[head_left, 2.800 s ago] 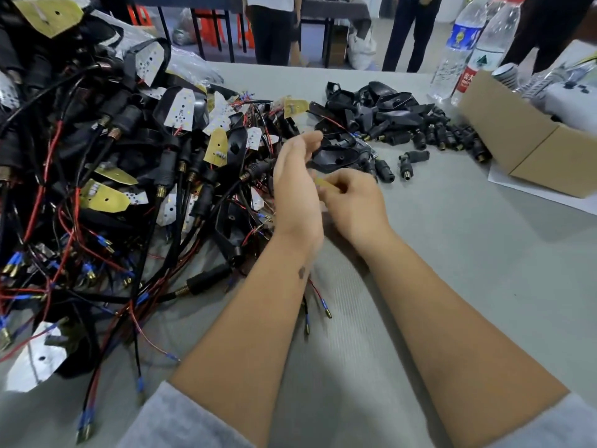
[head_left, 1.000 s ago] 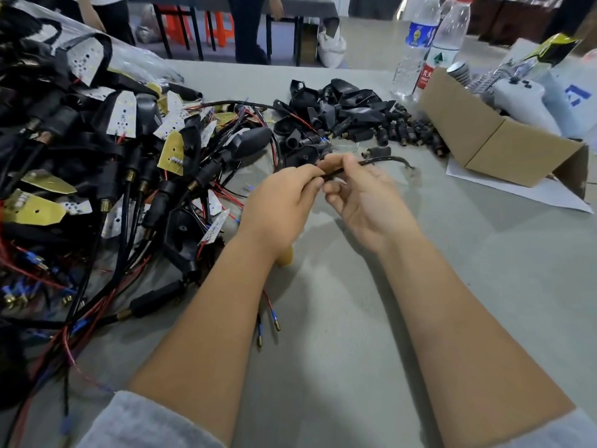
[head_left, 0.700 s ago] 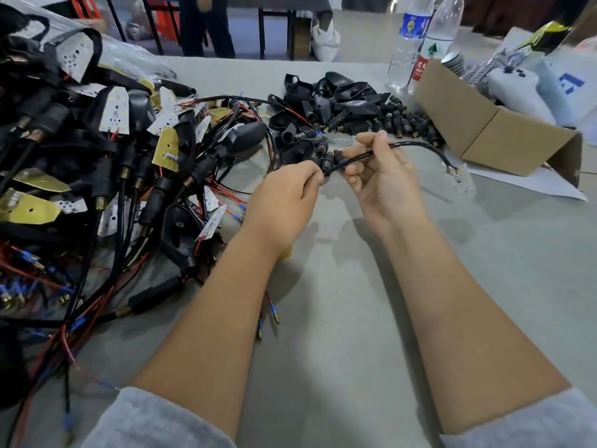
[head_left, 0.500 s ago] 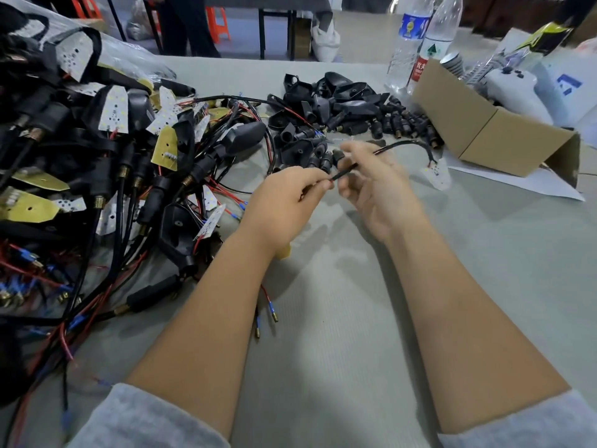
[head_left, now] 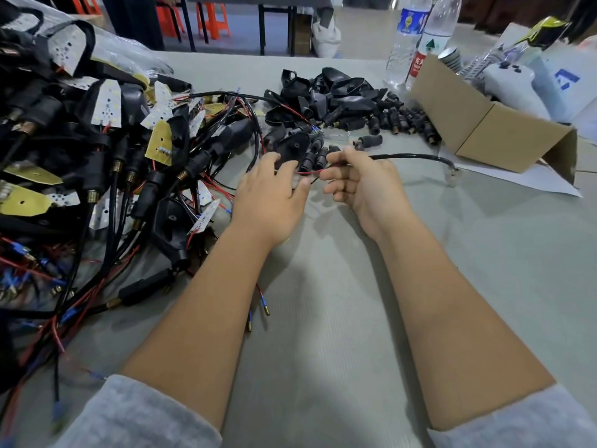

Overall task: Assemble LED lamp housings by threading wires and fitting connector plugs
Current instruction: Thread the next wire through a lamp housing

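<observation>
Your right hand (head_left: 361, 185) hovers just above the grey worktop (head_left: 484, 270) with its fingers (head_left: 336, 189) curled, pinching the black cable (head_left: 410, 155) near the point where its thin red and black wires come out. From that hand the cable arcs off to your right and ends at a small clear piece (head_left: 452, 176) that is too blurred to name, lying near the cardboard box (head_left: 484, 124).

Your left hand (head_left: 271, 198) is palm down just beside the right one, fingers spread and fairly straight, reaching towards the black housings. The red wire (head_left: 305, 172) runs from your right hand across to your left fingertips; whether they actually pinch it cannot be told.

Just beyond both hands lies a heap of black lamp housings (head_left: 329, 95) and small black connector plugs (head_left: 400, 119). To your left a large tangle of wired assemblies (head_left: 106, 150) covers the worktop: black cables, red wires, white LED boards and yellow-backed boards. Two loose wire ends with blue sleeves and brass tips (head_left: 258, 308) lie under your left forearm.

Behind the box stand two clear water bottles (head_left: 420, 37).
</observation>
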A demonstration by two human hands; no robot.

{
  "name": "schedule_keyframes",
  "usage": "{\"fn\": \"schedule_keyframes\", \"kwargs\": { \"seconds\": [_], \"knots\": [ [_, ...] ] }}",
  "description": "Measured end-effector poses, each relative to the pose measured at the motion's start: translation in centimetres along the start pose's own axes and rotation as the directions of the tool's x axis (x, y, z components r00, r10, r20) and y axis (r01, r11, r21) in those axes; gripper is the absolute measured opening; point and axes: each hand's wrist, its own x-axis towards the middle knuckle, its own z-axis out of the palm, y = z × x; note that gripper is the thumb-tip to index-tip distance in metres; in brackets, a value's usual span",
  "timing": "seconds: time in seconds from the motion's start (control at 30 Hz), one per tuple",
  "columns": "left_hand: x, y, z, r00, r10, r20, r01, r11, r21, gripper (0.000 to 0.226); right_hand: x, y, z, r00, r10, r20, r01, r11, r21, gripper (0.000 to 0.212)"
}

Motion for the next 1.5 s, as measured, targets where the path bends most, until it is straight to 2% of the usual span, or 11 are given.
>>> {"fn": "schedule_keyframes", "kwargs": {
  "seconds": [0.1,0.23,0.37,0.43,0.7,0.8,0.97,1.07,1.17,1.4,1.5],
  "knots": [
    [0.0,0.2,-0.3,0.996,-0.039,-0.077,0.031,0.994,-0.106,0.041,-0.1,0.2,0.2,0.998,-0.046,0.032,0.048,0.997,-0.059,0.012],
    [-0.2,0.2,-0.2,0.993,-0.033,-0.112,0.015,0.988,-0.152,0.045,-0.2,0.4,0.4,0.997,-0.074,0.036,0.078,0.991,-0.111,0.016],
    [0.2,0.1,0.0,0.993,-0.061,0.105,0.059,0.998,0.024,0.053,-0.3,0.2,0.5,0.996,-0.068,0.053,0.073,0.993,-0.092,0.021],
    [0.3,0.1,0.1,0.989,-0.073,0.126,0.063,0.995,0.079,0.054,-0.4,0.2,0.5,0.996,-0.063,0.069,0.069,0.993,-0.093,0.018],
    [-0.2,0.8,-0.8,0.987,-0.142,-0.069,0.130,0.979,-0.157,0.034,-0.4,0.4,1.0,0.996,-0.090,0.016,0.091,0.988,-0.124,0.020],
    [-0.5,0.8,-1.5,0.961,-0.223,-0.165,0.172,0.945,-0.279,0.047,-0.4,0.4,1.0,0.990,-0.117,-0.079,0.111,0.991,-0.081,0.021],
    [-0.4,0.1,-1.4,0.976,-0.163,-0.148,0.144,0.981,-0.129,0.015,-0.5,0.4,1.1,0.989,-0.119,-0.084,0.119,0.993,-0.009,0.020],
    [-0.7,0.3,-1.3,0.989,-0.111,-0.101,0.108,0.994,-0.034,0.036,-0.5,0.5,1.2,0.992,-0.113,-0.054,0.111,0.993,-0.046,0.012],
    [-0.5,0.0,-1.2,0.986,-0.113,-0.120,0.107,0.993,-0.049,0.032,-0.6,0.6,1.2,0.993,-0.117,-0.009,0.116,0.991,-0.071,0.015],
    [-0.7,0.7,-1.4,0.978,-0.083,-0.193,0.058,0.989,-0.133,0.022,-0.9,-0.3,1.5,0.998,-0.061,0.010,0.060,0.996,0.068,0.026],
    [-0.5,0.6,-1.3,0.977,-0.060,-0.205,0.037,0.993,-0.113,0.024,-1.1,-0.5,1.2,0.996,-0.054,0.073,0.034,0.967,0.252,0.022]
  ]
}}
